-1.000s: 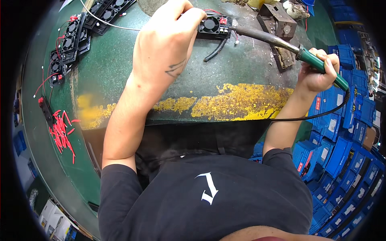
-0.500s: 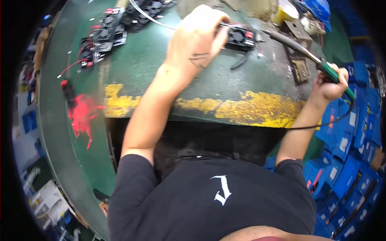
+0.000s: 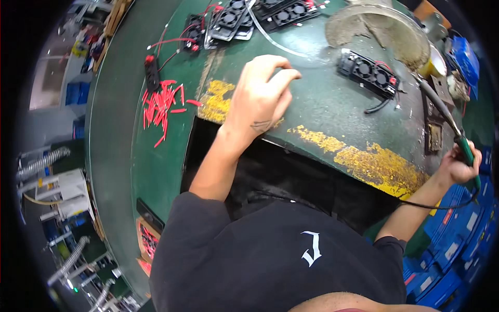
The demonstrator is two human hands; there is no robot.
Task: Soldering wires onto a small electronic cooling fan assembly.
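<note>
Green-painted worktable (image 3: 317, 106) with a band of chipped yellow paint (image 3: 358, 156) along its near edge spreads before the person, and blue plastic bins (image 3: 452, 223) stand beyond the right forearm. Above the near edge is the left hand (image 3: 262, 93), its fingers half curled and its thumb apart from them; I see nothing in it. Ahead of this hand and to its right lies a black plastic fan module (image 3: 368, 74) with 2 round fans, touched by neither hand. It rests between the 2 hands, perhaps because both can reach it there.

The right hand (image 3: 461, 164) is closed around the green handle of a soldering iron (image 3: 448, 119) with a long metal shaft. I suppose it grips behind the shaft because the metal may be hot. The tip is near the module's right end; whether it touches anything, I cannot tell.

To the left of the left hand, small red tubes (image 3: 163, 106) lie in a loose pile, likely for easy picking. Farther beyond it, more black fan units (image 3: 234, 18) are grouped, maybe to leave working space.
</note>
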